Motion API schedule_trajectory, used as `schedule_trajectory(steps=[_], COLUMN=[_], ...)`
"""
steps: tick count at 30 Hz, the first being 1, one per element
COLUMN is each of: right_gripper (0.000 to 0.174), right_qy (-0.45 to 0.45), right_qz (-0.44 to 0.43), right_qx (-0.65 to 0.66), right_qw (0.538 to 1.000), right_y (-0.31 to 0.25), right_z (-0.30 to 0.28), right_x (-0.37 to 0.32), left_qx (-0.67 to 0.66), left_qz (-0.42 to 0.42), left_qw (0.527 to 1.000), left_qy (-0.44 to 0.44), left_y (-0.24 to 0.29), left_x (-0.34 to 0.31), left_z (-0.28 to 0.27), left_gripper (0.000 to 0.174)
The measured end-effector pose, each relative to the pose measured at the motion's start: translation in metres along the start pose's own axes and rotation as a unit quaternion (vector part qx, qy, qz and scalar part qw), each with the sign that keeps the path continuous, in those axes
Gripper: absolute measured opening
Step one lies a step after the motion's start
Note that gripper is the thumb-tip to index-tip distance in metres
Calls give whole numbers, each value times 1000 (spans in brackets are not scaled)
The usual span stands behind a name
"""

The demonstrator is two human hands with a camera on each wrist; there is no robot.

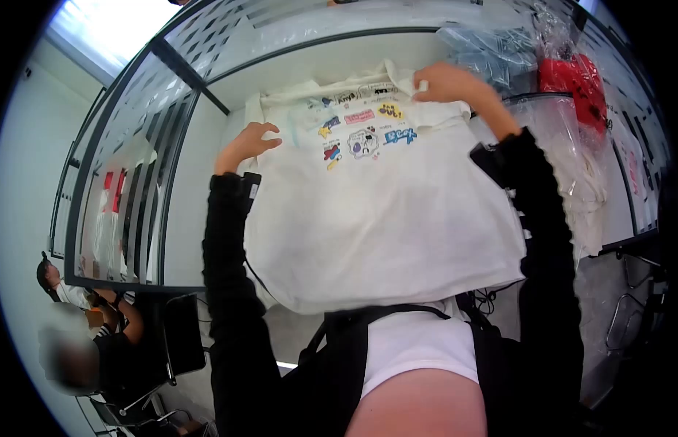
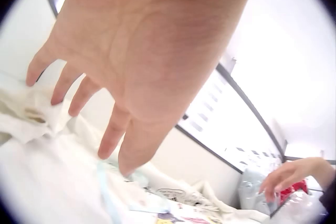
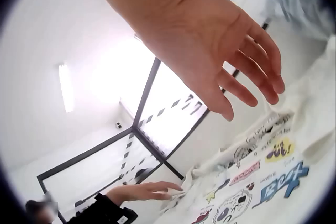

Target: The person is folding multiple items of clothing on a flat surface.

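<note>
A white shirt (image 1: 382, 218) with colourful printed drawings and lettering lies spread on the table, its printed part toward the far side. The left hand (image 1: 245, 146) is at the shirt's far left part; in the left wrist view the same hand (image 2: 136, 50) has its fingers spread, fingertips over or at the cloth, contact unclear. Near the far right edge of the shirt is the right hand (image 1: 452, 84). Its fingers are loosely bent in the right wrist view, where the hand (image 3: 215, 45) appears above the print (image 3: 283, 184) and holds nothing.
Clear plastic bags (image 1: 492, 58) and a red bagged item (image 1: 575, 84) lie at the back right, with more bagged white cloth (image 1: 572, 160) below. A dark-framed partition (image 1: 157, 175) borders the left. Seated people (image 1: 84, 349) and a black chair (image 1: 182, 335) are at the lower left.
</note>
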State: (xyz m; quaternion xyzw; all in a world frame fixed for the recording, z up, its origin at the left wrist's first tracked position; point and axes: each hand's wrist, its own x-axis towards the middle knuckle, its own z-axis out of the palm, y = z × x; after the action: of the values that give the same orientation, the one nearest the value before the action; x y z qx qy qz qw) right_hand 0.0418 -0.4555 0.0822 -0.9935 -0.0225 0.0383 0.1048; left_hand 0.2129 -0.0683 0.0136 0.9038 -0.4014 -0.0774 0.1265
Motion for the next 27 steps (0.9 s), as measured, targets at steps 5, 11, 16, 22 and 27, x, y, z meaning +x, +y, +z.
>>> schedule_trajectory(steps=[5,11,16,22,27], right_gripper=[41,36,41,58,37], right_qy=[-11,18,92,89,110], right_qz=[-32,97,194,202,149], right_qx=[10,11,-36,-6,-54], right_qw=[999,995,976,975,981], right_y=[-3,6,9,4,-2], right_z=[56,90,102,95,102], right_x=[33,37,31,21,20], left_qx=[59,59,78,-160,-534], left_qz=[-218,-290,-289,-269,-271], left_qw=[974,949,943,912,778], left_qy=[17,106,142,267,188], left_y=[-20,-40,-67,-64,-89], left_x=[14,2,2,-1,-2], left_z=[31,38,29,-4,-11], left_gripper=[41,41,34,38,37])
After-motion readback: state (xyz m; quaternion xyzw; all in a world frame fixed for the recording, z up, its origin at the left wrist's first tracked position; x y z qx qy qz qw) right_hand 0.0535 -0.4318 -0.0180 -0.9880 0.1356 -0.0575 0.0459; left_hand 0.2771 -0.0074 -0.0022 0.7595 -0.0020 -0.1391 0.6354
